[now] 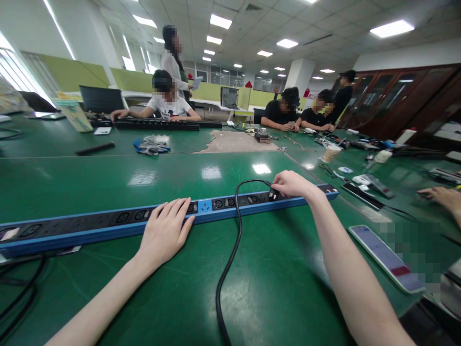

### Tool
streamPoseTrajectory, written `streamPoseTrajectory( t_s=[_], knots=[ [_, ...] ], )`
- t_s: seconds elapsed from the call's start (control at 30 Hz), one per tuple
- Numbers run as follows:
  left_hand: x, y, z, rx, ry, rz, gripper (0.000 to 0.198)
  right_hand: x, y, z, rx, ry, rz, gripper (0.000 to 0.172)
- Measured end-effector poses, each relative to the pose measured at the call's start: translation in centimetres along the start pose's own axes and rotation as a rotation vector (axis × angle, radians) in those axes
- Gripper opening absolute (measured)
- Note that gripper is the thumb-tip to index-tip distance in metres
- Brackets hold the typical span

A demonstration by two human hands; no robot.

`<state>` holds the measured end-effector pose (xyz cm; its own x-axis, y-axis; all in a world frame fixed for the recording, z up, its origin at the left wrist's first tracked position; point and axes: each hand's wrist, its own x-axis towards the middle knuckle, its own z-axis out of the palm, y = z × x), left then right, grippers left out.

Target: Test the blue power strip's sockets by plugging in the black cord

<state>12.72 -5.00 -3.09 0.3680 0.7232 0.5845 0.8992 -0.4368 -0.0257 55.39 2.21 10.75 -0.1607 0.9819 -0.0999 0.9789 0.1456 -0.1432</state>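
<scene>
A long blue-and-black power strip (173, 216) lies across the green table in front of me. My left hand (163, 230) rests over its middle, fingers stretched flat across the sockets and thumb apart near the front edge. It is left of a bright blue socket (205, 206). Further right, my right hand (290, 183) pinches a black power plug (273, 193) just above the strip's sockets. The plug's metal prongs show, pointing down toward me; whether they touch the strip I cannot tell. Its black cord (232, 259) arches over the strip and runs down to the table's near side.
A phone (385, 257) lies right of my right forearm. Black cables (27, 288) are bunched at lower left. Gloves (151, 145), a black bar (95, 149) and a drink cup (330, 153) stand or lie farther back. Several people sit across the table; another person's hand (441, 197) is at right.
</scene>
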Motion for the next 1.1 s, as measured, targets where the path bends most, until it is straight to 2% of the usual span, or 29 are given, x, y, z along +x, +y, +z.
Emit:
streamPoseTrajectory(
  t_s=[0.07,0.13,0.23,0.3,0.37,0.47,0.57,0.63,0.93,1.0,1.1],
  knots=[
    [0.0,0.0,0.0,0.004,-0.004,0.001,0.058,0.1,0.1,0.2,0.208,-0.091,0.011,0.024],
    [0.0,0.0,0.0,0.006,-0.009,0.003,0.058,0.0,0.2,0.2,0.425,-0.127,0.051,0.015],
    [0.0,-0.1,0.0,-0.003,-0.010,0.004,0.059,-0.3,0.5,0.1,0.717,-0.078,0.117,0.010],
    [0.0,-0.1,0.1,-0.008,-0.005,0.002,0.059,-0.3,0.7,0.0,0.824,-0.028,0.144,0.011],
    [0.0,0.0,0.1,-0.010,0.000,0.000,0.059,0.0,0.9,0.3,0.859,-0.010,0.158,0.016],
    [0.0,0.0,0.1,-0.018,0.010,-0.002,0.059,0.8,0.8,1.4,0.850,0.000,0.189,0.033],
    [0.0,0.0,0.1,-0.022,0.011,-0.002,0.060,1.6,0.2,2.6,0.763,0.086,0.225,0.049],
    [0.0,0.0,0.1,-0.017,0.002,0.000,0.060,1.8,-0.1,3.2,0.701,0.123,0.237,0.053],
    [0.0,0.0,0.2,-0.022,0.001,-0.011,0.060,2.3,-1.2,3.6,0.719,0.076,0.252,0.043],
    [0.0,0.0,0.1,-0.019,-0.001,-0.007,0.059,2.3,-1.6,3.8,0.775,0.089,0.211,0.040],
    [0.0,0.0,0.1,-0.017,0.001,0.001,0.059,1.8,-2.2,3.5,0.848,0.069,0.075,0.039]
  ],
)
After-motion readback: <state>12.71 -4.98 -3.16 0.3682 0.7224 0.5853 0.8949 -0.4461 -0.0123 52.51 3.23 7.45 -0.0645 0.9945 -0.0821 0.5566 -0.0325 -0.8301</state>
